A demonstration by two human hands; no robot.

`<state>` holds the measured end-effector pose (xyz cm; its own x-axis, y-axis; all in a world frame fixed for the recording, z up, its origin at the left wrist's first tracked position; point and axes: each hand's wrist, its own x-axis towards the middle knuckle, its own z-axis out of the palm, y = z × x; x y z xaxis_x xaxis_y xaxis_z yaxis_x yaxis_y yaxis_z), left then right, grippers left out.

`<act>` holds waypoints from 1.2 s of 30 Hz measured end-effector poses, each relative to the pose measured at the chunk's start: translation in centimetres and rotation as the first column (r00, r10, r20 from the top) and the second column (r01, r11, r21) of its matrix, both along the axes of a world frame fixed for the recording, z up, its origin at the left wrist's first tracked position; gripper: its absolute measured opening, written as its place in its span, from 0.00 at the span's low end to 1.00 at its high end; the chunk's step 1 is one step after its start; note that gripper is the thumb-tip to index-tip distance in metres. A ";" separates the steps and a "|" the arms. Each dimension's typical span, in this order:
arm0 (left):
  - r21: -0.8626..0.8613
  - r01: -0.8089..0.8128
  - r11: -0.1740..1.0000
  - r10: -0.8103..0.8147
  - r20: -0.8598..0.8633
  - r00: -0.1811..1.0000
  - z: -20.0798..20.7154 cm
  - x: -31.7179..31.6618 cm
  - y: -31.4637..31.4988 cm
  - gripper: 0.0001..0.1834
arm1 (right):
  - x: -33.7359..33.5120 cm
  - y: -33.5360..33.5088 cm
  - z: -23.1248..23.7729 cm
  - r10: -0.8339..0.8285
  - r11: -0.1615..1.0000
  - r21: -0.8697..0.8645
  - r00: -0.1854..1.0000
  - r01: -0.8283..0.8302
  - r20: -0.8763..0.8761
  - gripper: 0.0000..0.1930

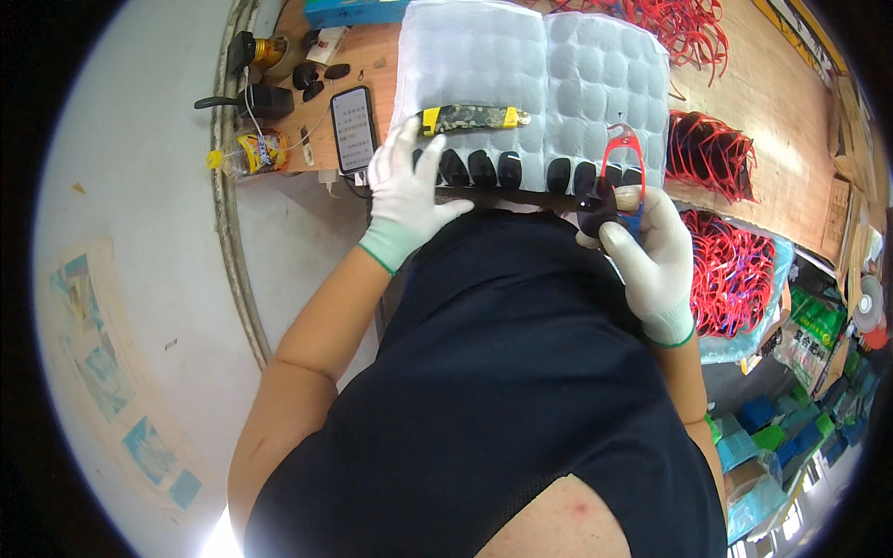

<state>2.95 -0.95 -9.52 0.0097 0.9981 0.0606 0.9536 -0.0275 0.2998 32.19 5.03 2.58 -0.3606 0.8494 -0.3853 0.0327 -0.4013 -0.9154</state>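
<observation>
My right hand (662,265), in a white glove with a green cuff, grips a red and blue sunglasses frame (623,141) between thumb and fingers. A dark lens (593,219) shows at the frame, by the thumb; whether it is seated cannot be made out. My left hand (406,186), gloved the same way, has its fingers apart at the left end of a row of dark lenses (510,170). These lie along the near edge of a white quilted pad (474,65). Above them rests a yellow-ended, camouflage-patterned object (470,118).
A phone (353,128) and a plastic bottle (256,153) are at the left. Red frames lie in a bundled row (712,156), a pile (735,279) on the right and a heap (688,28) at the back. A blue box (353,11) stands far left.
</observation>
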 end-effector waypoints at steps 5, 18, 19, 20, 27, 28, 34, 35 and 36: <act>-0.031 -0.147 0.989 0.146 -0.036 0.989 -1.0 -1.6 -1.8 0.57 | -0.3 0.3 -0.3 0.033 0.999 0.015 0.999 -0.033 0.015 0.13; -0.024 -0.178 0.984 0.177 -0.044 0.983 -0.6 -3.5 -0.3 0.56 | -1.5 0.6 0.2 0.098 0.995 0.032 0.995 -0.098 0.003 0.13; -0.020 -0.179 0.984 0.178 -0.040 0.983 0.0 -3.3 -0.5 0.56 | -1.4 0.7 0.3 0.111 0.993 0.039 0.994 -0.111 0.016 0.13; -0.015 -0.179 0.984 0.179 -0.035 0.983 0.7 -3.0 -0.8 0.55 | -1.4 0.6 0.3 0.108 0.993 0.046 0.994 -0.109 0.017 0.12; -0.285 0.347 0.893 0.353 0.923 -0.152 8.1 3.3 0.6 0.33 | -2.4 0.3 0.9 0.137 0.988 0.061 0.989 -0.140 0.049 0.07; -0.283 0.411 0.866 0.404 0.882 -0.242 8.9 4.2 1.4 0.30 | -2.5 0.6 1.1 0.206 0.964 0.149 0.973 -0.220 0.102 0.07; -0.323 0.428 0.844 0.472 0.826 -0.307 11.7 5.1 3.0 0.11 | -2.4 1.0 2.9 0.246 0.948 0.180 0.963 -0.263 0.109 0.05; -0.357 0.416 0.836 0.491 0.825 -0.280 12.4 5.0 2.9 0.10 | -2.2 1.1 3.2 0.270 0.935 0.203 0.955 -0.290 0.122 0.06; -0.404 0.391 0.827 0.519 0.816 -0.253 13.2 5.0 2.6 0.10 | -2.2 1.0 3.3 0.306 0.912 0.254 0.947 -0.322 0.103 0.07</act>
<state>7.96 1.62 3.64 0.3344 0.8435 -0.4204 -0.5176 0.5372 0.6660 30.02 6.03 5.88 -0.6087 0.7699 -0.1918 0.1750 -0.1056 -0.9789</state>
